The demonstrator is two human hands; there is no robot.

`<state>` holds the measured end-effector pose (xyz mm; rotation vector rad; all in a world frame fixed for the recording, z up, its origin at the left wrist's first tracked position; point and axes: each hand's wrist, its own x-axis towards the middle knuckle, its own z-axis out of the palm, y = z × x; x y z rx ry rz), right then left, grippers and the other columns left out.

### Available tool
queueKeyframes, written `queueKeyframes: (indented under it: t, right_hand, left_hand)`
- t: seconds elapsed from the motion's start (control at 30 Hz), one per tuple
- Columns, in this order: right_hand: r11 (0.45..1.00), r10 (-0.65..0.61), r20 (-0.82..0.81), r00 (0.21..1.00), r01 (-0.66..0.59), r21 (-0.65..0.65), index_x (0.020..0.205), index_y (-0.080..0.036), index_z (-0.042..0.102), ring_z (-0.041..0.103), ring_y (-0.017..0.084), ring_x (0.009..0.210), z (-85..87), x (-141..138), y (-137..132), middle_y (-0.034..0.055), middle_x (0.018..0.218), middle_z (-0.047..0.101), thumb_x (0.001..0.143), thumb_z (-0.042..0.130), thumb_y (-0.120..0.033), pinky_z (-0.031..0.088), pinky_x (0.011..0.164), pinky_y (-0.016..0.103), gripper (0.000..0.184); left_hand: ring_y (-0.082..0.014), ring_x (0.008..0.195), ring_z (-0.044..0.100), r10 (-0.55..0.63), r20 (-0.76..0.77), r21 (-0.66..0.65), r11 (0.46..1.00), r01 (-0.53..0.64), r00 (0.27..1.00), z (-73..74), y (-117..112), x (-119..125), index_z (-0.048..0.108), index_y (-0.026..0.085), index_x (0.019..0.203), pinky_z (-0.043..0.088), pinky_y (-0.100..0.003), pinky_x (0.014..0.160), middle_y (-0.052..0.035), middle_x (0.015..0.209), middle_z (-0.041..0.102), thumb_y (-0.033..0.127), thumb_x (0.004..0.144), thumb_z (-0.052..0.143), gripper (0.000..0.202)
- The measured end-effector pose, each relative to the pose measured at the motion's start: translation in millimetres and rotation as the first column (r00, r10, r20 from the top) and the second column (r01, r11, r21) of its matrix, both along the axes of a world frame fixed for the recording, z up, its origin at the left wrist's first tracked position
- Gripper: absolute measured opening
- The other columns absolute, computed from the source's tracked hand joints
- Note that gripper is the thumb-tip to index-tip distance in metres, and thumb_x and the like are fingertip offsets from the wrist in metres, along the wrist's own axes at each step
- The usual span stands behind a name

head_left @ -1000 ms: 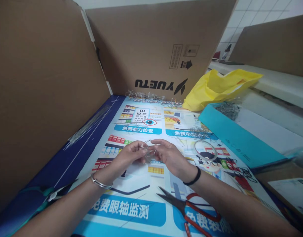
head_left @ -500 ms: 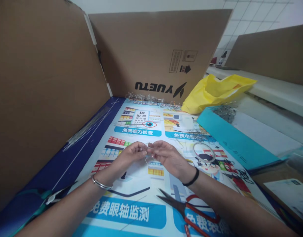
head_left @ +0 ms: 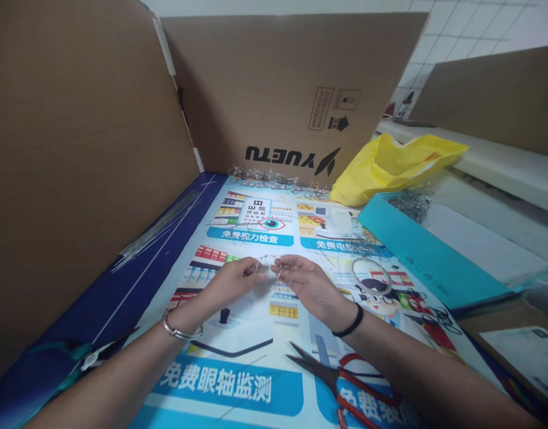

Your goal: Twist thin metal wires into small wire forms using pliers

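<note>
Over the printed mat, my left hand and my right hand face each other with a narrow gap between them. A thin, bent silvery wire spans this gap, and the fingertips of both hands pinch it. Its full shape is too fine to make out. Below my right wrist lie scissors with red handles, blades parted. Beside my left forearm, a teal-handled tool is partly hidden. A pale ring-shaped coil rests right of my right hand.
Straight thin rods lie on the blue strip at left. Tangled wire pieces sit along the back, beneath a cardboard wall. At right are a yellow bag, a teal box holding a grey wire heap, and dark loops.
My hands have drawn slightly apart, the left one moving left, so more of the wire shows between them. The whole view has shifted slightly.
</note>
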<state>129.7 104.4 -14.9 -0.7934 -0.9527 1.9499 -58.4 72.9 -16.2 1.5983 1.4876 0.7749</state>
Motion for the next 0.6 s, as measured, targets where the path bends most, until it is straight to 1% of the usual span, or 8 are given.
queueKeyframes:
  t: [0.07,0.13,0.2,0.27,0.37,0.47,0.53,0.6]
  right_hand:
    - [1.0,0.022,0.083,0.996,-0.021,-0.009,0.079,-0.017,0.066,0.062,0.016,0.081,2.2,0,2,0.0031,0.079,0.067,0.058,0.076,-0.019,0.042,0.082,0.032,0.023]
    - [0.999,0.051,0.141,0.989,-0.05,-0.01,0.078,-0.016,0.066,0.062,0.016,0.079,4.2,1,4,0.0037,0.079,0.067,0.057,0.077,-0.021,0.043,0.081,0.032,0.025]
    - [0.996,0.083,0.184,0.979,-0.085,0.001,0.079,-0.016,0.065,0.062,0.017,0.079,5.1,1,5,0.0037,0.079,0.067,0.056,0.077,-0.023,0.044,0.078,0.032,0.026]
    - [0.994,0.095,0.226,0.97,-0.104,0.028,0.08,-0.017,0.064,0.062,0.017,0.077,5.2,2,5,0.0031,0.077,0.066,0.058,0.076,-0.024,0.045,0.074,0.031,0.026]
    - [0.994,0.09,0.248,0.965,-0.102,0.039,0.083,-0.017,0.063,0.063,0.016,0.075,4.9,2,6,0.0029,0.078,0.066,0.061,0.074,-0.026,0.046,0.071,0.03,0.026]
    - [0.995,0.103,0.185,0.977,-0.101,-0.021,0.089,-0.018,0.062,0.064,0.017,0.074,4.8,4,8,0.0044,0.083,0.067,0.063,0.074,-0.025,0.046,0.072,0.032,0.029]
    - [0.994,0.108,0.145,0.984,-0.104,-0.04,0.091,-0.018,0.062,0.065,0.017,0.074,3.9,5,10,0.0049,0.085,0.067,0.063,0.074,-0.024,0.047,0.073,0.033,0.03]
    - [0.993,0.121,0.13,0.984,-0.119,-0.02,0.089,-0.017,0.063,0.065,0.017,0.074,2.1,7,11,0.0047,0.085,0.067,0.063,0.075,-0.023,0.047,0.072,0.032,0.029]
  left_hand:
    - [-0.0153,0.063,0.052,-0.029,-0.196,0.049,0.998,0.04,0.98,4.0,1,-2,0.06,0.019,0.083,0.034,-0.025,0.056,-0.0002,0.067,0.058,0.042,0.078,0.052,0.025]
    - [-0.0186,0.07,0.055,-0.04,-0.314,0.063,0.996,0.063,0.948,8.1,1,-4,0.061,0.019,0.081,0.035,-0.026,0.059,-0.0034,0.074,0.063,0.042,0.08,0.049,0.027]
    - [-0.0206,0.075,0.057,-0.046,-0.362,0.072,0.994,0.077,0.931,10.8,0,-6,0.062,0.02,0.082,0.036,-0.027,0.062,-0.0053,0.079,0.065,0.042,0.081,0.047,0.026]
    - [-0.0215,0.079,0.057,-0.05,-0.36,0.084,0.993,0.086,0.932,11.5,0,-7,0.062,0.02,0.084,0.037,-0.028,0.063,-0.0055,0.082,0.065,0.041,0.08,0.049,0.025]
    - [-0.0194,0.076,0.056,-0.068,-0.24,0.056,0.995,0.084,0.968,11.3,0,-9,0.062,0.019,0.084,0.038,-0.027,0.063,-0.0037,0.08,0.064,0.038,0.079,0.051,0.022]
    - [-0.0142,0.063,0.052,-0.034,0.023,-0.068,0.997,0.035,0.999,12.6,1,-9,0.06,0.018,0.088,0.037,-0.024,0.057,0.0,0.069,0.058,0.036,0.078,0.052,0.022]
    - [-0.0114,0.055,0.047,-0.007,0.187,-0.164,0.986,0.039,0.982,14.6,1,-9,0.059,0.017,0.091,0.034,-0.023,0.053,0.0028,0.06,0.052,0.036,0.077,0.055,0.024]
    - [-0.0097,0.053,0.045,-0.01,0.301,-0.207,0.975,0.076,0.954,16.6,-1,-8,0.059,0.017,0.09,0.033,-0.022,0.051,0.0034,0.06,0.05,0.037,0.076,0.057,0.024]
